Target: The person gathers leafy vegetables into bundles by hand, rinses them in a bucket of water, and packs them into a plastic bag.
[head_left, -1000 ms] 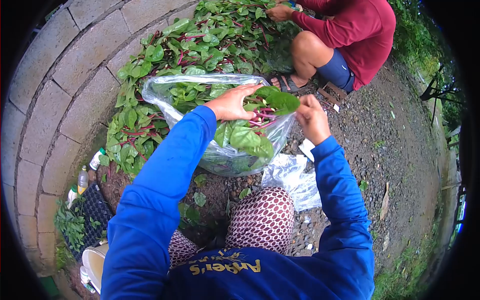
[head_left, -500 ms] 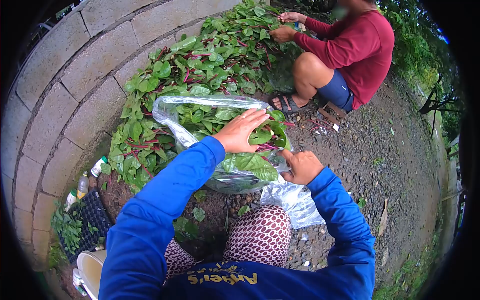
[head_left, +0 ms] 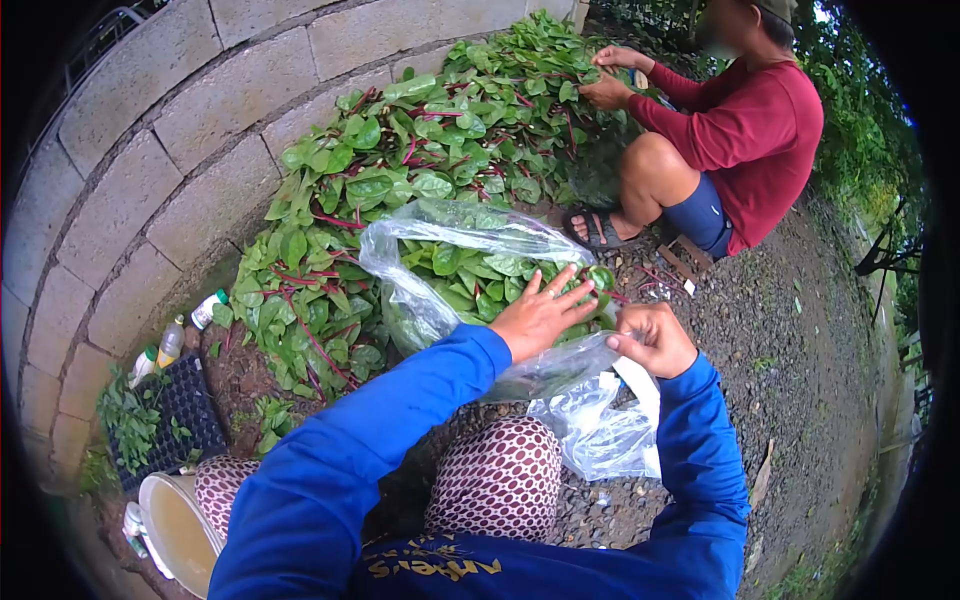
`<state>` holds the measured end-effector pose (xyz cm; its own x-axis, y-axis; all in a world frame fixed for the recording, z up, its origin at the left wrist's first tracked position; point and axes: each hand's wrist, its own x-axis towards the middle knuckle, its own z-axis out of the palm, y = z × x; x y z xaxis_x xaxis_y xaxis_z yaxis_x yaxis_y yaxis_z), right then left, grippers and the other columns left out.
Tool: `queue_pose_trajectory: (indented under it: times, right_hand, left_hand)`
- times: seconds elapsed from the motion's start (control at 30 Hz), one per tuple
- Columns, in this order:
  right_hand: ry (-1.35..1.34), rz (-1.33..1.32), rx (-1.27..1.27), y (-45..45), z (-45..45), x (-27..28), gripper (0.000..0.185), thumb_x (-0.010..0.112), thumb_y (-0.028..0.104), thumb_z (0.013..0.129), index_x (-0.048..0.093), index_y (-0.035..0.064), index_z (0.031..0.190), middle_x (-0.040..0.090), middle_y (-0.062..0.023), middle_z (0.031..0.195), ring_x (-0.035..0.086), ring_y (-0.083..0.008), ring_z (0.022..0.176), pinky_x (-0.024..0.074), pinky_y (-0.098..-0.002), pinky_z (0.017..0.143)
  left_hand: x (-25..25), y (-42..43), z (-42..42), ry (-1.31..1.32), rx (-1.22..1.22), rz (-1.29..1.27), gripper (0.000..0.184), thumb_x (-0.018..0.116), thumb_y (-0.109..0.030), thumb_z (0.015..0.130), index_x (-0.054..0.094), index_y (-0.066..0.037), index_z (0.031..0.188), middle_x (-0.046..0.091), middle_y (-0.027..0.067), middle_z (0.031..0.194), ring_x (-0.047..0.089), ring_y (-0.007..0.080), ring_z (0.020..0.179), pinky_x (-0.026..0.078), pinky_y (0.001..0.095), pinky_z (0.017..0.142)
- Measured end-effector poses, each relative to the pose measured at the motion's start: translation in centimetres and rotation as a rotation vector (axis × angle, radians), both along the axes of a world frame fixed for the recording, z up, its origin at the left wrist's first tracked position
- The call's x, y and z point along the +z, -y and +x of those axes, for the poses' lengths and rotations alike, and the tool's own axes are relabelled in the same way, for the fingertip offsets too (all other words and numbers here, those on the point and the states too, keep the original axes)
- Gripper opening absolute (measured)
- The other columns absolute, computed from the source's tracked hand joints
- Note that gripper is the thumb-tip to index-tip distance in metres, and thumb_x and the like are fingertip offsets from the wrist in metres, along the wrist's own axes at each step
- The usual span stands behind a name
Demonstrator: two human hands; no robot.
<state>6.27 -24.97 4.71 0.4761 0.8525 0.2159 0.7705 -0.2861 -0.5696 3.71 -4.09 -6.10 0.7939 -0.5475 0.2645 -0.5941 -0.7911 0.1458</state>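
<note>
A clear plastic bag (head_left: 400,285) full of leafy greens (head_left: 455,265) with purple-red stems lies in front of my knees, its mouth facing up. My left hand (head_left: 543,314) rests over the leaves at the bag's mouth, fingers spread and holding nothing. At the bag's right side, my right hand (head_left: 655,340) pinches the plastic edge between thumb and fingers. Behind and left of the bag spreads a large heap of the same greens (head_left: 370,190). More clear plastic (head_left: 600,425) lies crumpled on the gravel below my right hand.
A concrete block wall (head_left: 190,130) curves along the left. A person in a red shirt (head_left: 750,130) sits at the back right, hands at the heap. A black seedling tray (head_left: 190,420), bottles (head_left: 170,342) and a white bucket (head_left: 180,520) stand at the lower left.
My left hand has flattened with fingers spread over the leaves. My right hand has lifted the bag's edge upward. The view has shifted a little to the left.
</note>
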Motion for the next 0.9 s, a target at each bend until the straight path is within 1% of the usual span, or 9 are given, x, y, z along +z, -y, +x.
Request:
queue_pose_trajectory:
  times: [0.1, 0.2, 0.33, 0.4, 0.53, 0.63, 0.7, 0.8, 0.9]
  right_hand:
    - [0.042, -0.387, -0.169, 0.6, 0.1, -0.7, 0.044, 0.041, 0.034, 0.095, 0.059, 0.0027, 0.071, 0.058, -0.0145, 0.061, 0.059, -0.0365, 0.060, 0.0462, -0.0431, 0.060]
    - [0.483, -0.879, -0.309, -0.3, 1.3, -1.8, 0.030, 0.051, 0.034, 0.087, 0.069, 0.0099, 0.084, 0.063, -0.0148, 0.067, 0.063, -0.0325, 0.064, 0.0493, -0.0444, 0.062]
    - [0.775, -0.719, -0.456, -1.6, 1.6, -1.8, 0.021, 0.065, 0.024, 0.073, 0.068, 0.0154, 0.092, 0.065, -0.0113, 0.076, 0.066, -0.0278, 0.073, 0.0498, -0.0410, 0.062]
    - [1.062, -0.437, -0.520, -1.0, 1.4, -1.8, 0.031, 0.070, 0.020, 0.068, 0.066, 0.0146, 0.098, 0.064, -0.0131, 0.077, 0.066, -0.0301, 0.075, 0.0494, -0.0411, 0.064]
    - [0.229, -0.464, -0.780, 1.5, 2.4, -6.6, 0.056, 0.069, 0.012, 0.063, 0.048, 0.0146, 0.115, 0.063, -0.0151, 0.081, 0.062, -0.0357, 0.067, 0.0470, -0.0528, 0.068]
    - [-0.528, 0.310, -0.821, 3.7, 3.4, -9.0, 0.037, 0.051, -0.001, 0.076, 0.045, 0.0129, 0.110, 0.062, -0.0116, 0.082, 0.061, -0.0260, 0.064, 0.0534, -0.0409, 0.052]
    - [-1.006, 0.805, -0.775, 3.5, 3.4, -8.1, 0.034, 0.038, -0.010, 0.078, 0.045, 0.0123, 0.103, 0.061, -0.0094, 0.082, 0.061, -0.0177, 0.065, 0.0533, -0.0279, 0.042]
    - [-0.978, 1.138, -0.660, 1.5, 5.4, -7.1, 0.025, 0.038, -0.011, 0.078, 0.048, 0.0093, 0.087, 0.055, -0.0068, 0.072, 0.051, -0.0144, 0.055, 0.0439, -0.0240, 0.045]
    - [-0.945, 1.100, -0.570, 1.0, 7.1, -3.4, 0.022, 0.039, -0.010, 0.080, 0.047, 0.0102, 0.083, 0.051, -0.0051, 0.066, 0.048, -0.0121, 0.055, 0.0408, -0.0222, 0.052]
  left_hand:
    - [4.9, -4.5, -1.7, -0.149, -0.057, -0.144, 0.095, 0.073, -0.033, 0.069, 0.019, -0.014, 0.146, 0.020, 0.0102, 0.150, 0.015, 0.0317, 0.140, 0.017, 0.0560, 0.110]
    - [8.8, -10.0, -5.2, 0.174, 0.106, -0.220, 0.067, 0.074, -0.033, 0.069, 0.049, -0.010, 0.128, 0.049, 0.0117, 0.128, 0.044, 0.0302, 0.120, 0.034, 0.0453, 0.101]
    - [10.1, -16.6, -8.3, 0.488, 0.820, -0.043, 0.080, 0.079, -0.031, 0.063, 0.043, -0.006, 0.130, 0.045, 0.0163, 0.128, 0.045, 0.0334, 0.117, 0.037, 0.0438, 0.098]
    - [7.9, -19.9, -7.6, 0.214, 0.936, -0.273, 0.091, 0.080, -0.032, 0.061, 0.036, -0.002, 0.135, 0.042, 0.0218, 0.130, 0.046, 0.0359, 0.115, 0.039, 0.0427, 0.097]
    - [2.9, -23.2, -3.0, -0.322, 0.790, -1.199, 0.052, 0.067, -0.015, 0.077, 0.048, 0.002, 0.122, 0.062, 0.0087, 0.087, 0.062, 0.0187, 0.073, 0.051, 0.0300, 0.065]
    - [5.2, -21.1, -1.8, -0.521, 0.733, -1.774, 0.009, 0.048, -0.008, 0.089, 0.053, -0.003, 0.094, 0.046, -0.0017, 0.063, 0.045, 0.0116, 0.050, 0.040, 0.0265, 0.045]
    - [6.2, -21.6, -0.1, -0.547, 0.636, -2.019, 0.006, 0.045, -0.008, 0.091, 0.049, -0.005, 0.087, 0.042, -0.0015, 0.060, 0.038, 0.0103, 0.046, 0.034, 0.0260, 0.042]
    - [9.7, -20.6, -0.9, -0.525, 0.518, -2.110, 0.010, 0.043, -0.008, 0.090, 0.045, -0.007, 0.081, 0.038, -0.0013, 0.058, 0.036, 0.0100, 0.046, 0.031, 0.0264, 0.041]
    - [12.1, -20.1, -1.7, -0.526, 0.276, -2.250, 0.011, 0.045, -0.007, 0.089, 0.045, -0.008, 0.077, 0.037, -0.0013, 0.056, 0.036, 0.0107, 0.046, 0.030, 0.0259, 0.041]
